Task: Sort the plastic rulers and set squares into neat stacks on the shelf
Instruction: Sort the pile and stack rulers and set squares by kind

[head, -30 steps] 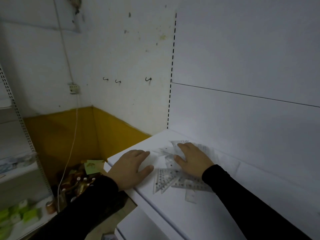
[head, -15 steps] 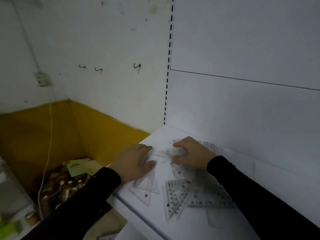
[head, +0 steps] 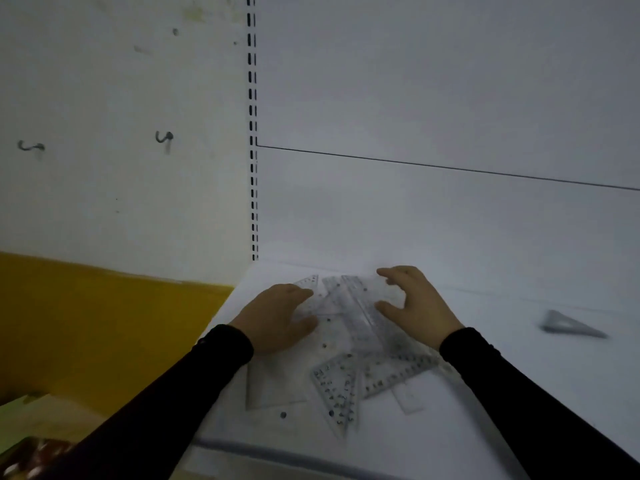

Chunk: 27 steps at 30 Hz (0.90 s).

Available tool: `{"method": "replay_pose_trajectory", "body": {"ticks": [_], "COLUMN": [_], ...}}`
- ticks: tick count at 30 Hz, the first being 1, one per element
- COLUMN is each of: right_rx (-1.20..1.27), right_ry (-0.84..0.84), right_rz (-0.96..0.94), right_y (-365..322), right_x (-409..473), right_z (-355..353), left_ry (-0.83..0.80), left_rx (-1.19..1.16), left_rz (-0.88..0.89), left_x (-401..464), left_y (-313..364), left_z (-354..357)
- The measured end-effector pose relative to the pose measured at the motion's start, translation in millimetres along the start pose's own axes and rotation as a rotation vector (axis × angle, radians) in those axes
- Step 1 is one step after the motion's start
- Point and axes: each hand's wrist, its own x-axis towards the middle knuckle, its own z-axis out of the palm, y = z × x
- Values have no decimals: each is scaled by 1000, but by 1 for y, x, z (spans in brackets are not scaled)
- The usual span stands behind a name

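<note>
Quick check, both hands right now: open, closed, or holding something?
Left hand: open, fingers resting flat on the clear rulers and set squares on the shelf.
Right hand: open, fingers spread and slightly bent over the same pile, gripping nothing.

our left hand lies flat, palm down, fingers straight, center frame. our right hand sits just right of it, fingers & thumb spread in a loose claw. both black sleeves enter from bottom corners.

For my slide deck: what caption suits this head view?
Both hands, left and right, spread over a loose pile of clear rulers on a white shelf.
</note>
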Motion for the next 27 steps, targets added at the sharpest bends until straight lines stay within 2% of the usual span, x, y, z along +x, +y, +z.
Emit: {"method": "replay_pose_trajectory", "body": {"ticks": [4, 14, 23, 27], "right_rx": [-33, -118, -117, -107], "right_ry": [59, 65, 80, 86], "right_rz": [87, 198, 220, 202], "right_y": [15, 43, 57, 63], "right_x": [-25, -47, -45, -42], "right_z": [-13, -26, -38, -40], "left_ry": [-66, -151, -176, -187], "left_rx": [-24, -24, 33, -14], "left_rz": [81, 271, 208, 231], "left_x": [20, 39, 49, 53], "left_y": [23, 73, 80, 80], "left_z": [7, 23, 25, 29]}}
